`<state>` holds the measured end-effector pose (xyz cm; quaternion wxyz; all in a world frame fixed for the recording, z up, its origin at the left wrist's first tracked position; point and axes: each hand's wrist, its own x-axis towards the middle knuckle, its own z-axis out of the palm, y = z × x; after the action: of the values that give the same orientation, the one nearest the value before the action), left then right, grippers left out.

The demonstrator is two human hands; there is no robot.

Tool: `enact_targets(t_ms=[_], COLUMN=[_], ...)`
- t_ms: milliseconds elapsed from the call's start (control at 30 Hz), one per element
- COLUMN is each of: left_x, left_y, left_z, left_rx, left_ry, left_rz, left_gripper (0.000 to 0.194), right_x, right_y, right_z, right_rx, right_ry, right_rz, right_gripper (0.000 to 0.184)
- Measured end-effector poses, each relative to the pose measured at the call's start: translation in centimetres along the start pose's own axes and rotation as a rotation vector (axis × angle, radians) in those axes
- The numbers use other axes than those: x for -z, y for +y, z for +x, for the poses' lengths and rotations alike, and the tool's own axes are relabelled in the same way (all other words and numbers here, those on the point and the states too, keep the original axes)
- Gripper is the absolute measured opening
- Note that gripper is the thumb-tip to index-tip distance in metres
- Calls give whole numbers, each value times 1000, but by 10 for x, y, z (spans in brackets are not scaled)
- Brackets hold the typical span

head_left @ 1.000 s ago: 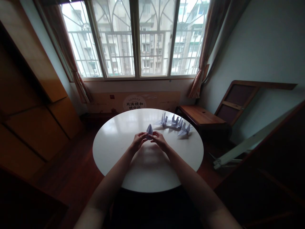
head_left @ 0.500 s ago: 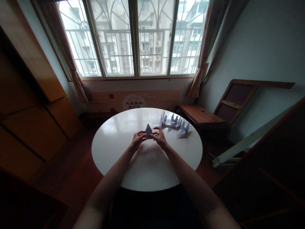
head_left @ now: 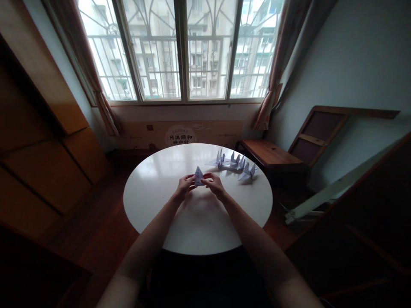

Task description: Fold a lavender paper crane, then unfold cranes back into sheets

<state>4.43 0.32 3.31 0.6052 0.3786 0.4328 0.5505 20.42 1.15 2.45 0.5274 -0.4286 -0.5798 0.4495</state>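
Note:
A small piece of folded paper (head_left: 198, 176), pale violet with a pointed top, is held upright between my two hands above the white table. My left hand (head_left: 185, 186) grips its left edge, fingers closed on it. On the opposite edge, the thumb and fingers of my right hand (head_left: 213, 184) pinch the paper. Several paper cranes (head_left: 236, 161) in the same pale colour stand beyond my right hand, wings raised. The nearest crane (head_left: 248, 173) sits a little apart from the others.
The round white table (head_left: 144, 205) lies under my hands. Behind its right side stands a low wooden bench (head_left: 272, 153), with a wooden frame (head_left: 316, 130) leaning at the wall. A printed cardboard panel (head_left: 135, 132) is below the window; wooden cabinets (head_left: 45, 175) line the left.
The folded paper has shifted slightly left and turned a little. My right fingers have come in closer around its right edge. The cranes stay where they were.

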Motion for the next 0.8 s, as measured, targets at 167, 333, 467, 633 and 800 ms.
enact_targets(t_ms=[167, 333, 467, 633, 800], left_x=[2, 4, 6, 10, 8], left_y=[-4, -8, -6, -4, 0], left_z=[5, 6, 6, 8, 6], left_rx=[21, -56, -114, -132, -65], left_ry=[-15, -53, 47, 5, -105], left_rz=[-16, -33, -82, -136, -179], left_gripper=[34, 37, 42, 43, 45], right_x=[-1, -1, -1, -2, 0], right_y=[-3, -6, -11, -16, -15], right_z=[0, -1, -8, -14, -6], right_rx=[21, 86, 94, 81, -59], right_ry=[-43, -13, -142, -291, 24], right_rz=[9, 23, -60, 43, 301], right_gripper=[36, 32, 25, 9, 17])
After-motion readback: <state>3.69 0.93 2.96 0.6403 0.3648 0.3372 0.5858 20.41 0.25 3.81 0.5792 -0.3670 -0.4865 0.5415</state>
